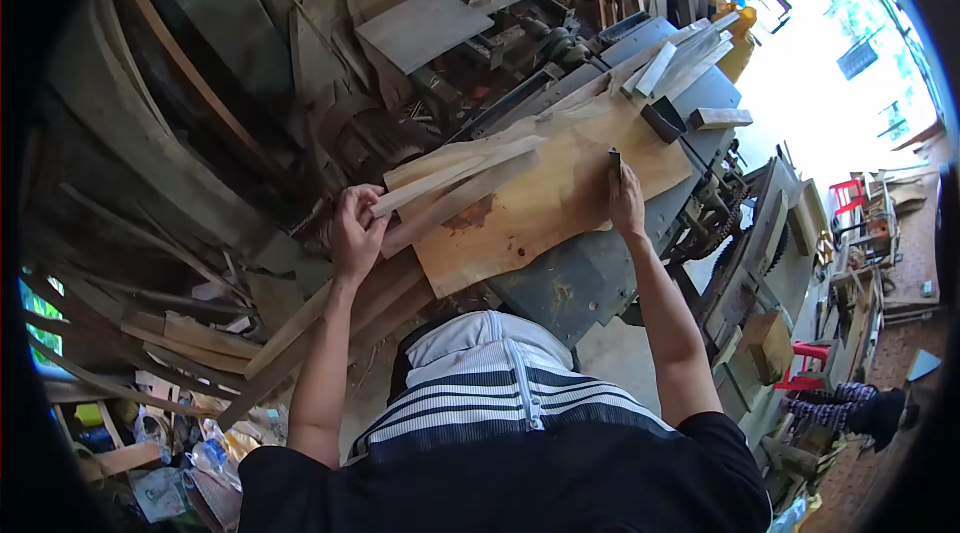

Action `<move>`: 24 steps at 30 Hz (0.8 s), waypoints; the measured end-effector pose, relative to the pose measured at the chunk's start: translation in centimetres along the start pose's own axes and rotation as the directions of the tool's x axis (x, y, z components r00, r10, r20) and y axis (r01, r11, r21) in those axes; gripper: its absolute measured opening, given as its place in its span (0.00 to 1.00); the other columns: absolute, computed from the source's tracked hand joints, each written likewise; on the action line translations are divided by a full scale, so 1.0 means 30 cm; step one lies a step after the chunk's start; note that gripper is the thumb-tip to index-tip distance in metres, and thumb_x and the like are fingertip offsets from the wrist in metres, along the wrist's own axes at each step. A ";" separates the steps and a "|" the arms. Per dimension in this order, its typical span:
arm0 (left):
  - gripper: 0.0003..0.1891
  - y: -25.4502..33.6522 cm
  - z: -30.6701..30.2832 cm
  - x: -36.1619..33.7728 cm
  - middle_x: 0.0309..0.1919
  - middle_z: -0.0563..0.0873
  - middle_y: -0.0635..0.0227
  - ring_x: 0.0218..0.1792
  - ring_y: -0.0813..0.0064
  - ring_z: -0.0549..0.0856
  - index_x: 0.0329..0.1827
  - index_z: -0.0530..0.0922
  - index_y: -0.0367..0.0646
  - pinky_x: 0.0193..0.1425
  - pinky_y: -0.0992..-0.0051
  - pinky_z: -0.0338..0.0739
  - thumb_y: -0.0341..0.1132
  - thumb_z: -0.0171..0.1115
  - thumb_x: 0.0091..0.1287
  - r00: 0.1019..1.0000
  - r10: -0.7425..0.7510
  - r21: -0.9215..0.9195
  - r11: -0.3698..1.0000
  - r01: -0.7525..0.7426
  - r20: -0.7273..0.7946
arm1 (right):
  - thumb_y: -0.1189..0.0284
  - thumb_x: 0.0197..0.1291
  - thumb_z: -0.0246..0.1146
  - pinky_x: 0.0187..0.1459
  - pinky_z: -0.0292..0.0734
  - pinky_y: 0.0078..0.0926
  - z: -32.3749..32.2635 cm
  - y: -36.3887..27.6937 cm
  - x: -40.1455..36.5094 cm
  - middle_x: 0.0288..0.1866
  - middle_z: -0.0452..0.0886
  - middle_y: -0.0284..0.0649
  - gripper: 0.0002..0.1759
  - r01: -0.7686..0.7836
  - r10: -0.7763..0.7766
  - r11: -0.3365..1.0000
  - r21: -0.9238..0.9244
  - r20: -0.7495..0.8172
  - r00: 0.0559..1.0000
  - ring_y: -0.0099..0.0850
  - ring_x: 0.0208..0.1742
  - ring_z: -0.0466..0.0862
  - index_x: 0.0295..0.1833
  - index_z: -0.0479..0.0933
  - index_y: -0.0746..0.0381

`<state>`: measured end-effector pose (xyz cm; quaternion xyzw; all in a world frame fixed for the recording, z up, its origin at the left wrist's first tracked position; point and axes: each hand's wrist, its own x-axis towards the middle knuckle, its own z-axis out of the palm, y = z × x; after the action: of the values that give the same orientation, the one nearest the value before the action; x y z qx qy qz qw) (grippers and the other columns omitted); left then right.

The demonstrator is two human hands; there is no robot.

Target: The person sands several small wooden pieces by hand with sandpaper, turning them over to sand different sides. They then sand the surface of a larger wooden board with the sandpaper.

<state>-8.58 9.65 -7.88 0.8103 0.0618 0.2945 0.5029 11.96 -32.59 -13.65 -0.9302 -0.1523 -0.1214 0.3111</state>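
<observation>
A wide wooden board (560, 208) with rough edges and dark knots lies across a grey metal machine table (570, 293). My left hand (355, 233) is at the board's left end, its thumb and fingers pinching the end of a thin wooden strip (455, 176). That strip slants up to the right over the board. A second, browner strip (465, 195) runs just below it, its near end close under my left hand. Over the right part of the board, my right hand (627, 203) is closed around a small dark flat object (614, 159), partly hidden by the fingers.
Beyond my right hand are a black box-shaped piece (663, 120), a short wood block (720, 119) and stacked offcuts (655, 70). Machine parts with a chain (728, 208) stand at the right. Long planks (180, 63) lean at the left. A person (870, 413) is at the far right.
</observation>
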 end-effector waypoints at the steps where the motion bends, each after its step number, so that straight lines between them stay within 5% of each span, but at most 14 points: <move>1: 0.11 0.016 0.024 0.019 0.46 0.83 0.65 0.47 0.79 0.85 0.46 0.75 0.37 0.52 0.78 0.81 0.25 0.69 0.67 0.994 -0.079 -0.197 0.976 0.093 0.077 | 0.65 0.79 0.48 0.76 0.62 0.40 0.007 -0.001 -0.018 0.73 0.74 0.52 0.25 -0.022 0.021 1.000 0.015 0.013 1.000 0.49 0.75 0.70 0.74 0.70 0.65; 2: 0.11 0.023 0.038 0.040 0.45 0.83 0.66 0.48 0.81 0.84 0.47 0.74 0.37 0.53 0.79 0.80 0.26 0.68 0.69 0.975 -0.138 -0.375 0.906 0.195 0.173 | 0.63 0.79 0.50 0.74 0.64 0.39 0.014 -0.010 -0.033 0.71 0.76 0.52 0.24 -0.002 0.002 1.000 -0.002 -0.031 1.000 0.49 0.73 0.72 0.72 0.71 0.64; 3: 0.11 0.026 0.040 0.062 0.44 0.84 0.66 0.50 0.80 0.85 0.53 0.77 0.35 0.54 0.80 0.80 0.28 0.67 0.71 0.955 -0.144 -0.151 0.971 0.187 0.259 | 0.63 0.79 0.50 0.74 0.64 0.39 0.013 -0.013 -0.042 0.71 0.76 0.52 0.24 -0.020 0.020 1.000 0.002 -0.052 0.998 0.49 0.73 0.72 0.72 0.71 0.64; 5: 0.16 0.012 0.087 0.105 0.44 0.86 0.66 0.50 0.81 0.86 0.61 0.79 0.34 0.52 0.80 0.80 0.30 0.66 0.72 0.919 -0.181 -0.051 0.976 0.212 0.352 | 0.64 0.78 0.50 0.77 0.62 0.40 0.011 -0.024 -0.064 0.73 0.75 0.51 0.25 -0.057 0.057 0.998 0.010 -0.022 0.998 0.47 0.75 0.71 0.73 0.70 0.65; 9: 0.22 -0.011 0.192 0.147 0.47 0.86 0.60 0.50 0.72 0.86 0.64 0.80 0.34 0.54 0.73 0.80 0.36 0.69 0.71 0.870 -0.184 -0.034 0.974 0.224 0.457 | 0.65 0.77 0.52 0.77 0.63 0.39 0.017 -0.015 -0.087 0.72 0.75 0.50 0.24 -0.073 0.074 0.997 0.023 -0.042 0.996 0.47 0.75 0.71 0.71 0.72 0.66; 11: 0.27 -0.011 0.222 0.125 0.49 0.83 0.54 0.53 0.59 0.84 0.63 0.80 0.33 0.59 0.64 0.78 0.41 0.73 0.66 0.898 0.125 0.426 0.847 -0.318 0.422 | 0.64 0.77 0.53 0.77 0.62 0.39 0.029 0.004 -0.099 0.73 0.75 0.49 0.24 -0.054 0.054 0.998 -0.011 -0.071 0.996 0.46 0.76 0.71 0.72 0.72 0.64; 12: 0.31 -0.024 0.226 0.106 0.51 0.80 0.50 0.56 0.50 0.80 0.63 0.80 0.33 0.62 0.58 0.75 0.44 0.75 0.61 0.908 -0.007 0.420 0.888 -0.187 0.419 | 0.63 0.77 0.53 0.77 0.62 0.39 0.032 0.000 -0.102 0.73 0.74 0.48 0.24 -0.019 0.017 1.000 -0.022 -0.084 0.996 0.46 0.76 0.70 0.72 0.72 0.63; 15: 0.29 -0.021 0.200 0.053 0.50 0.80 0.52 0.55 0.52 0.81 0.62 0.79 0.34 0.61 0.58 0.76 0.40 0.75 0.59 0.895 -0.061 0.524 0.828 -0.202 0.441 | 0.62 0.77 0.53 0.79 0.59 0.43 0.030 -0.019 -0.122 0.76 0.72 0.45 0.24 -0.035 0.034 0.999 -0.007 -0.088 0.996 0.45 0.79 0.67 0.72 0.71 0.61; 18: 0.26 -0.008 0.192 0.048 0.48 0.81 0.51 0.52 0.50 0.82 0.59 0.81 0.38 0.58 0.57 0.77 0.38 0.76 0.58 0.948 0.086 0.400 0.892 -0.210 0.307 | 0.62 0.77 0.53 0.79 0.58 0.46 0.042 -0.032 -0.127 0.77 0.71 0.45 0.24 -0.046 0.042 0.998 -0.036 -0.093 0.995 0.46 0.80 0.65 0.73 0.71 0.61; 24: 0.25 0.161 0.240 0.064 0.48 0.83 0.55 0.51 0.54 0.84 0.58 0.82 0.37 0.57 0.61 0.79 0.34 0.77 0.57 0.885 0.136 0.314 0.902 -0.297 0.445 | 0.62 0.77 0.52 0.78 0.61 0.44 0.037 -0.038 -0.116 0.74 0.73 0.48 0.24 -0.121 0.132 0.989 0.086 -0.142 0.981 0.47 0.78 0.67 0.71 0.72 0.62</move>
<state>-4.08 2.45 -5.28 0.9362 -0.0833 0.1549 0.3042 8.49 -31.78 -15.00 -0.9139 -0.0740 -0.1635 0.3642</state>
